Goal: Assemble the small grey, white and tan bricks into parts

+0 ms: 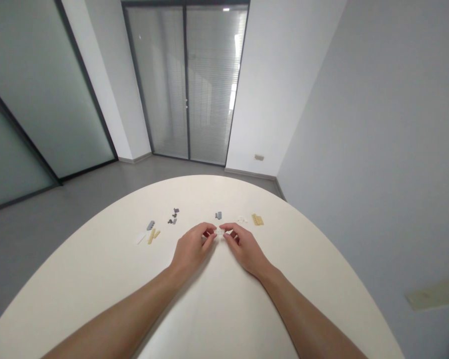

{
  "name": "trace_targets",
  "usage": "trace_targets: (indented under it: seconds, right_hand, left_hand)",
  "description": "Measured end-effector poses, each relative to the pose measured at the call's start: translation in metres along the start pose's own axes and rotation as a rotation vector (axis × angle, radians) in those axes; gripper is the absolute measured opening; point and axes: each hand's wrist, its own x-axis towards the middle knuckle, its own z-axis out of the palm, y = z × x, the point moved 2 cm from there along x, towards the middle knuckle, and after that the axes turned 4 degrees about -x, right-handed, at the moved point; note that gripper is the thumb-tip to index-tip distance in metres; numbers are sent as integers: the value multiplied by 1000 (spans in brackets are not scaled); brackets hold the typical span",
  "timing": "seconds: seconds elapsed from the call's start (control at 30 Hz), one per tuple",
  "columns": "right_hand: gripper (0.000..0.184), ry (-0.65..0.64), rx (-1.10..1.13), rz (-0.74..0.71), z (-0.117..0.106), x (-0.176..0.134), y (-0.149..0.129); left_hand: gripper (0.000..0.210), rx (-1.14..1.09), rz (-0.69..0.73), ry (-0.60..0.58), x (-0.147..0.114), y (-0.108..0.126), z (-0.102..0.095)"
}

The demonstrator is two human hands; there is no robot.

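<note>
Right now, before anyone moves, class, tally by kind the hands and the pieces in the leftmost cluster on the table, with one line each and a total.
Hands: 2
Tan strips: 2
Grey brick: 1
White strip: 1
Total: 6

Small white piece (220, 231): no lettering can be read
Tan studded plate (258, 219): nothing legible
Gray studded brick (150, 225): too small to make out any marking
Low wall plate (259, 157): no print readable
Glass doors (209, 94): no readable sign
Counter (217, 304): no text, number or brand name legible
</note>
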Motion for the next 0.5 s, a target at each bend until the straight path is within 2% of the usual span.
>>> trace_targets:
  seconds: [0.5]
  right_hand:
    - [22,18,7,34,1,2,-1]
  left_hand:
    - [23,-7,-21,-10,0,2,0]
